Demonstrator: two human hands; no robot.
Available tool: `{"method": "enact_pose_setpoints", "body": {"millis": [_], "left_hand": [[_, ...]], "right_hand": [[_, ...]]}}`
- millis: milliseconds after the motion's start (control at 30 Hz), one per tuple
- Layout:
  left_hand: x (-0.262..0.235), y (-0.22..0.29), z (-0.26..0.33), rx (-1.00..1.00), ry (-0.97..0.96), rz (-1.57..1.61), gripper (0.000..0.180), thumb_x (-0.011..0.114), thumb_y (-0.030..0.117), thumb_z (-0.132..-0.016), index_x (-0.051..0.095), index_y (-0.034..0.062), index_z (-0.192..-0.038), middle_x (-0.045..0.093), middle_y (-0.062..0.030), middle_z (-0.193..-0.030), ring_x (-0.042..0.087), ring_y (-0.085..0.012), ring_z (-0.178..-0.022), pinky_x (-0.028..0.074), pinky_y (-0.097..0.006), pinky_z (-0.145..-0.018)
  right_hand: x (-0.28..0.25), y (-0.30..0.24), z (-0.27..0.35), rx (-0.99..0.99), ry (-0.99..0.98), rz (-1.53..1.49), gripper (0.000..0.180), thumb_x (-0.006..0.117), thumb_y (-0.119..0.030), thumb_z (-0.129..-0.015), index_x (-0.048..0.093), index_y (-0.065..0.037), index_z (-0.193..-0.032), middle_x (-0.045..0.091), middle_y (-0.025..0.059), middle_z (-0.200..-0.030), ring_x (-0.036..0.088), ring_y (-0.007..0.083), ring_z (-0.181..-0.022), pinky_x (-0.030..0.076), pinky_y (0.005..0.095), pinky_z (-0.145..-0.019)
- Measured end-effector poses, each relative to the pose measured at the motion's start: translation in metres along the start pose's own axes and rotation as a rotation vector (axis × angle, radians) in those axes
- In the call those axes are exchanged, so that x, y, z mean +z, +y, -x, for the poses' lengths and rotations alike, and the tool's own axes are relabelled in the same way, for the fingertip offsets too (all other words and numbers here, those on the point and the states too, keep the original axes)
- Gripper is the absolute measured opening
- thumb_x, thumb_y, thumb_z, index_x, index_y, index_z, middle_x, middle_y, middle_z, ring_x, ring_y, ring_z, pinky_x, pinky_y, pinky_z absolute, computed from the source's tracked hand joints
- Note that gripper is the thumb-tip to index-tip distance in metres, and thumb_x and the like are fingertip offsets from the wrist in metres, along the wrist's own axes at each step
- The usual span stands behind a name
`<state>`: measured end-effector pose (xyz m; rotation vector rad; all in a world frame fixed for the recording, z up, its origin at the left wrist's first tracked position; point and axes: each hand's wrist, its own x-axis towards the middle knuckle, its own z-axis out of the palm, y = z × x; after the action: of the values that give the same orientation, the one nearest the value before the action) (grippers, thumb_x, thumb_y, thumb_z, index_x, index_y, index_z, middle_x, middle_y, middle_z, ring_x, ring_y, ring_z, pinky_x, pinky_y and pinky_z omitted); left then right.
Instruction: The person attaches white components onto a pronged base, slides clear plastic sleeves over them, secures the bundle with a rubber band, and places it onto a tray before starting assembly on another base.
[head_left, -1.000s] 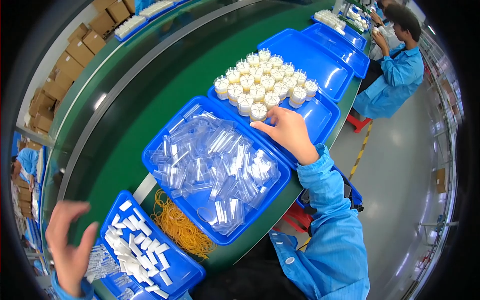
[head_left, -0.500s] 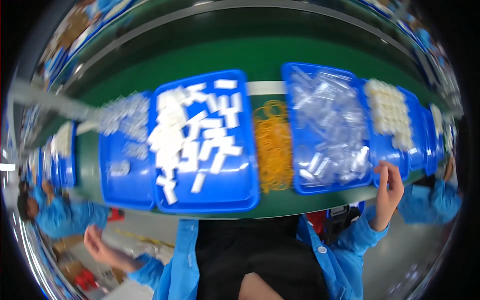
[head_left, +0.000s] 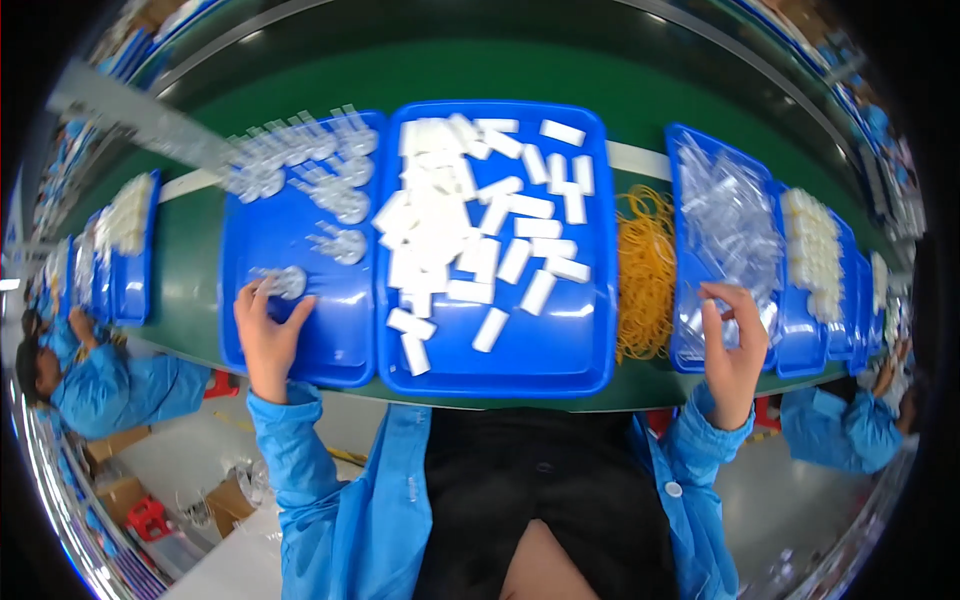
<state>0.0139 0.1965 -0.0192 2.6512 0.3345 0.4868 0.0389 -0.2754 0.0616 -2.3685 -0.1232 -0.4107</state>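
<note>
My left hand (head_left: pixel 268 335) sits over bare blue floor in the left tray (head_left: pixel 330 340), open room toward 3 o'clock until the tray wall, while clear discs (head_left: pixel 300 170) crowd the far end at 12 o'clock. The middle tray (head_left: pixel 560 350) is thick with white blocks (head_left: pixel 450 230) at 12 o'clock, freer along its near edge. My right hand (head_left: pixel 733 350) hangs at the right tray's (head_left: pixel 690 150) near edge, clear pieces (head_left: pixel 730 220) piled ahead at 12 o'clock and rubber bands (head_left: pixel 645 270) heaped on the belt at 9 o'clock.
</note>
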Motion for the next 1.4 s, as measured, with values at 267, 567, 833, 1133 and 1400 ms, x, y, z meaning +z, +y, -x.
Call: {"method": "enact_pose_setpoints", "body": {"millis": [267, 567, 833, 1133, 1400], "left_hand": [[-0.028, 0.011, 0.011, -0.286, -0.028, 0.591, 0.032, 0.064, 0.000, -0.082, 0.057, -0.0048, -0.113, 0.062, -0.0110, -0.105, 0.060, -0.0154, -0.090, 0.047, -0.024, -0.080], [-0.003, 0.122, 0.035, -0.017, -0.779, 1.335, 0.051, 0.083, 0.008, -0.058, 0.061, -0.0058, -0.103, 0.060, -0.0149, -0.091, 0.059, -0.0208, -0.081, 0.047, -0.030, -0.072], [0.029, 0.161, 0.029, -0.104, -1.173, 1.609, 0.057, 0.081, -0.004, -0.058, 0.058, -0.0023, -0.110, 0.053, -0.0233, -0.122, 0.058, -0.0320, -0.105, 0.047, -0.042, -0.088], [0.036, 0.178, 0.023, -0.347, -0.858, 1.551, 0.058, 0.078, 0.000, -0.066, 0.054, -0.0047, -0.118, 0.060, -0.0215, -0.111, 0.062, -0.0272, -0.102, 0.049, -0.036, -0.088], [0.045, 0.174, 0.030, -0.239, -0.686, 1.485, 0.058, 0.080, 0.010, -0.067, 0.055, -0.0024, -0.118, 0.059, -0.0225, -0.114, 0.062, -0.0295, -0.100, 0.054, -0.037, -0.082]], "right_hand": [[-0.013, 0.023, 0.003, 0.089, 0.086, 0.078, 0.013, 0.065, -0.004, -0.077, 0.062, -0.002, -0.090, 0.063, 0.0108, -0.087, 0.060, 0.0245, -0.078, 0.044, 0.0293, -0.065], [0.070, -0.027, -0.010, -0.325, -0.268, 0.171, 0.034, 0.070, -0.010, -0.070, 0.059, -0.004, -0.102, 0.056, 0.0102, -0.107, 0.051, 0.0287, -0.101, 0.039, 0.0372, -0.077], [0.109, -0.013, -0.010, -0.357, -0.318, 0.396, 0.022, 0.055, -0.004, -0.065, 0.052, 0.000, -0.087, 0.052, 0.0134, -0.092, 0.047, 0.0270, -0.089, 0.037, 0.0353, -0.075], [0.056, -0.013, -0.009, 0.077, -0.352, -0.617, 0.018, 0.062, 0.000, -0.081, 0.062, 0.000, -0.099, 0.062, 0.0098, -0.085, 0.056, 0.0166, -0.072, 0.043, 0.0276, -0.064], [0.059, -0.012, -0.002, 0.371, -0.306, -1.159, 0.014, 0.055, -0.008, -0.091, 0.060, 0.002, -0.099, 0.061, 0.0096, -0.091, 0.052, 0.0090, -0.072, 0.042, 0.0210, -0.062]]}}
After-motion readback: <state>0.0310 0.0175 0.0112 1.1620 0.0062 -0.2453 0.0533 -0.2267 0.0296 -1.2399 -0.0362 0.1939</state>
